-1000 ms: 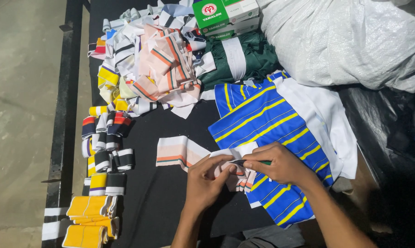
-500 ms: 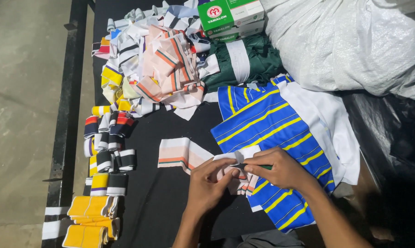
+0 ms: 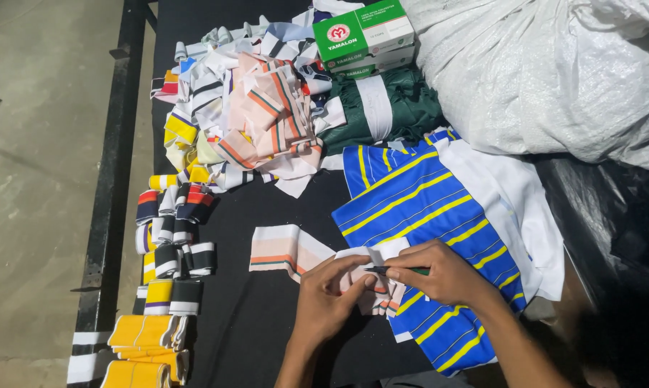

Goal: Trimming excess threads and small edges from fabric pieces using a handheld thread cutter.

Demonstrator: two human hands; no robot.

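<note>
While green boxes (image 3: 364, 36) sit top, both hands' fingers (image 3: 353, 282) pinch a striped strip (image 3: 371, 276); right also grips pen (image 3: 400, 270).

Striped pale fabric strip (image 3: 371, 276) w/ dark pen (image 3: 396, 270) (prob. marker) atop, flat on blue cloth (image 3: 418, 208)

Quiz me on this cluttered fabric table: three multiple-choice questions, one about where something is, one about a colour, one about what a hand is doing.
1. Where do the green and white boxes lie?
A. at the far end of the table, beside the white sack
B. on the floor
C. under the hands

2. What colour are the stripes on the blue cloth?
A. red
B. yellow
C. black

3. What is the right hand doing?
A. resting flat and empty
B. lifting a box
C. holding a thin dark pen-like tool

Answers:
1 A: they sit at the top, next to the white sack.
2 B: yellow lines cross the blue.
3 C: the tool points at the small fabric piece that the left hand steadies.
</note>
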